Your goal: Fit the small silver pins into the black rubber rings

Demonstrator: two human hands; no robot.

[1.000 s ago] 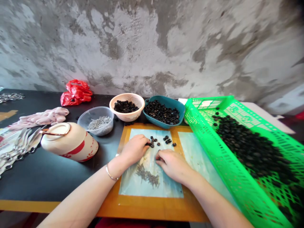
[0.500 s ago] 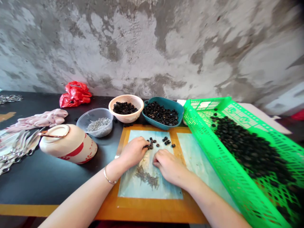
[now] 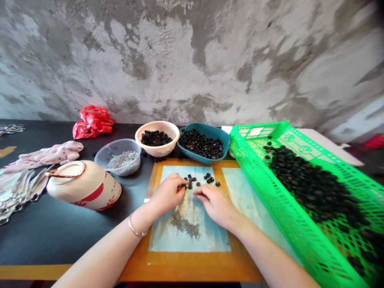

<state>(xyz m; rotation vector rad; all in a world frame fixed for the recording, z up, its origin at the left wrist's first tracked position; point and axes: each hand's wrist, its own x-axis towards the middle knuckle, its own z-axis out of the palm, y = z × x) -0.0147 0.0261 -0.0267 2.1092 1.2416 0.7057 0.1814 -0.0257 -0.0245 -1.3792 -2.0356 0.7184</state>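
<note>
Several small black round parts with centre holes [image 3: 194,179] lie loose on the pale blue sheet [image 3: 207,240]. My left hand [image 3: 169,193] is at their left side, its fingertips pinched at a dark part by the edge of the group. Just right of the sheet's middle, my right hand [image 3: 217,205] has thumb and fingers drawn together. Whatever is between those fingertips is too small to make out. A heap of small grey metal pins or screws [image 3: 184,225] lies on the sheet, nearer to me than both hands.
Behind the sheet stand a clear bowl of grey metal pieces [image 3: 138,162], a pink bowl [image 3: 175,136] and a teal basin [image 3: 184,154] of black parts. A large green basket [image 3: 264,204] takes up the right. A cream container [image 3: 87,188] and metal utensils [image 3: 22,188] stand left.
My right hand has shifted slightly up the sheet towards the black parts, its fingers a little straighter. My left hand stays by the parts. The whole view has shifted slightly.
</note>
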